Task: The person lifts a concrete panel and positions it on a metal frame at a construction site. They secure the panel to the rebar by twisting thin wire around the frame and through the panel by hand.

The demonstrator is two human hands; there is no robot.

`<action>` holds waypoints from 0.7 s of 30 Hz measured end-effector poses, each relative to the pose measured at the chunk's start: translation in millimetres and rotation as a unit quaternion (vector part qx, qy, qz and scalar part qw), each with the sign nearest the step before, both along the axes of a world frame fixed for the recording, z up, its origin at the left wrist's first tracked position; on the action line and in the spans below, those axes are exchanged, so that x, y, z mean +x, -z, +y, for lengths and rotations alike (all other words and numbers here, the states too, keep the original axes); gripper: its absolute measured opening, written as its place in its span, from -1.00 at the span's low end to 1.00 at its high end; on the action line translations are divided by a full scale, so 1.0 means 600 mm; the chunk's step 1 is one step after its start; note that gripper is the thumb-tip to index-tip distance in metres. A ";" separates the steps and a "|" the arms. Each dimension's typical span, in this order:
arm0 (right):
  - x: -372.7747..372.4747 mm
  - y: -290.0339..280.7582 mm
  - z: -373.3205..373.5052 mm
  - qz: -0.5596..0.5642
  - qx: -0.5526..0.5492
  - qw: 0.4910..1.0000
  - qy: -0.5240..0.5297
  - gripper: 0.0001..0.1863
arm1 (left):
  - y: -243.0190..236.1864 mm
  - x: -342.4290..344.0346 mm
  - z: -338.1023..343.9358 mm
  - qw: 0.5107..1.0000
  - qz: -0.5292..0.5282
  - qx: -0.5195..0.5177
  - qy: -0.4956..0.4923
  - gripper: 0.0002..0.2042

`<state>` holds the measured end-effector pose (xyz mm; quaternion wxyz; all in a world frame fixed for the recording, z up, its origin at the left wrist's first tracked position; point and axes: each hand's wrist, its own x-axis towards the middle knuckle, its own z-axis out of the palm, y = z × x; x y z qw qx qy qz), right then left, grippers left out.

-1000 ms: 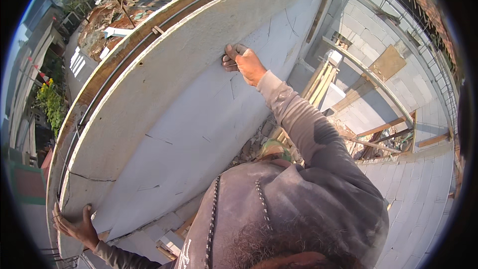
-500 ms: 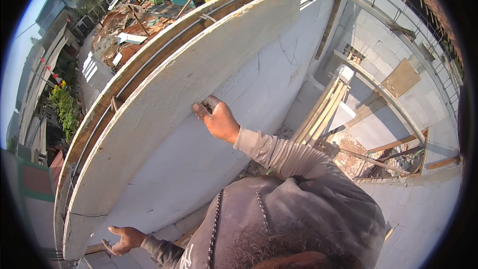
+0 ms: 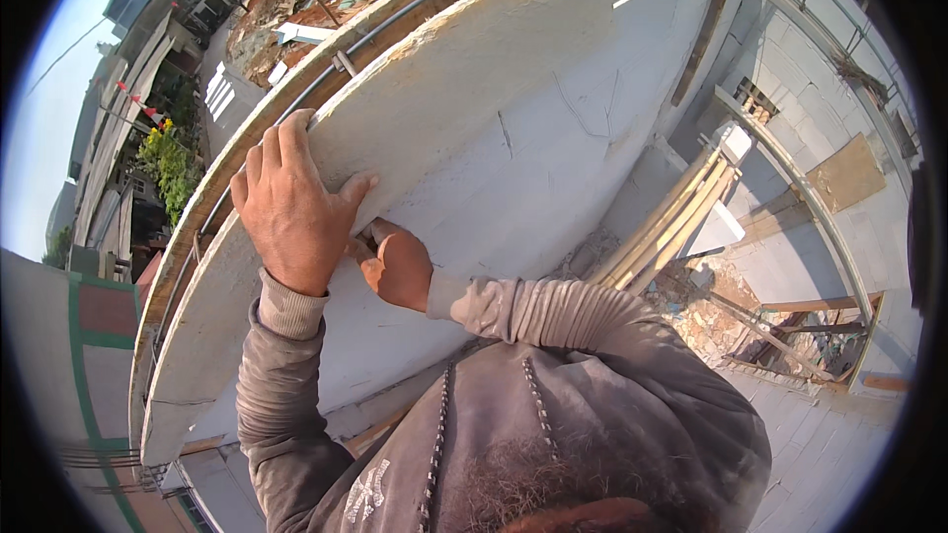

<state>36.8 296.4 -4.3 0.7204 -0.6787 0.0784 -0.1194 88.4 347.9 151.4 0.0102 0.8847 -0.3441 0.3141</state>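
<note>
A long off-white board [image 3: 484, 64] stands on edge along the top of a pale wall [image 3: 533, 188]. My left hand [image 3: 291, 207] grips its upper edge, with the fingers hooked over and the thumb resting on the near face. Just below the thumb, my right hand [image 3: 397, 266] is closed with bent fingers at the board's lower edge. Whatever those fingers pinch is hidden. Behind the board, a dark steel bar [image 3: 395, 18] runs lengthwise, with a wooden board [image 3: 222, 153] on its far side.
Long timber pieces [image 3: 681, 217] lean inside the room at right, over rubble [image 3: 711, 311]. Block walls [image 3: 820, 69] and steel reinforcement [image 3: 805, 0] enclose that side. Beyond the wall at left, the ground drops to a lane with plants [image 3: 168, 163] and roofs.
My left hand has risen from the board's lower left end and taken hold of its upper edge. My right hand has shifted left and slightly down along the board. The view has tilted.
</note>
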 end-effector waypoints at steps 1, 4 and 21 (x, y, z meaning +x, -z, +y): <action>0.003 0.009 0.001 -0.026 -0.019 0.999 -0.011 -0.76 | -0.001 -0.003 0.002 1.000 0.007 -0.014 0.000 -0.05; 0.001 0.011 -0.019 -0.023 -0.073 0.996 -0.050 -0.74 | 0.010 0.007 0.009 0.997 -0.071 -0.018 0.038 -0.05; -0.435 0.691 -0.410 0.430 -0.113 0.872 0.206 -0.54 | 0.009 0.006 0.002 0.994 -0.096 0.026 -0.036 -0.04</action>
